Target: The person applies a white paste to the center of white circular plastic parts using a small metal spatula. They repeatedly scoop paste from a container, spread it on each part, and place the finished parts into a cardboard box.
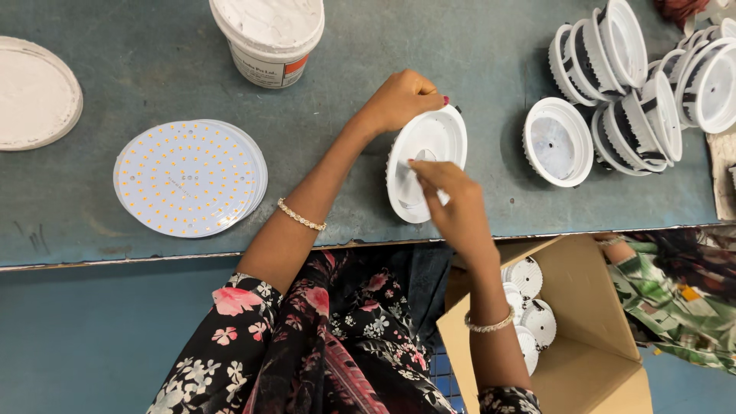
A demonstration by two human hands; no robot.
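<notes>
The left hand (400,98) is closed over the top edge of a white round lamp housing (427,162), fingers curled on the rim and holding it tilted on the grey-green bench (153,69). The right hand (452,201) comes in from below, fingertips pinched together inside the dish of that same housing, near its centre; whether anything small sits between those fingertips I cannot tell. So the housing lies between the two hands, gripped at the top and touched in the middle.

Just to the right of it one more housing (558,141) lies alone, open face up. Beyond that, at the bench's far right corner, a heap of the same housings (652,84) leans on its sides, roughly ten, too overlapped for a sure count.

To the left lies one stack of round white boards (189,177) dotted with small yellow lights; several thin edges show, the number unclear. One white tub of paste (267,34) stands open at the top, and its one lid (34,93) lies at the far left.

Below the bench edge, an open cardboard box (590,322) holds at least four ribbed white discs, and another person's patterned sleeve (675,295) reaches beside it
</notes>
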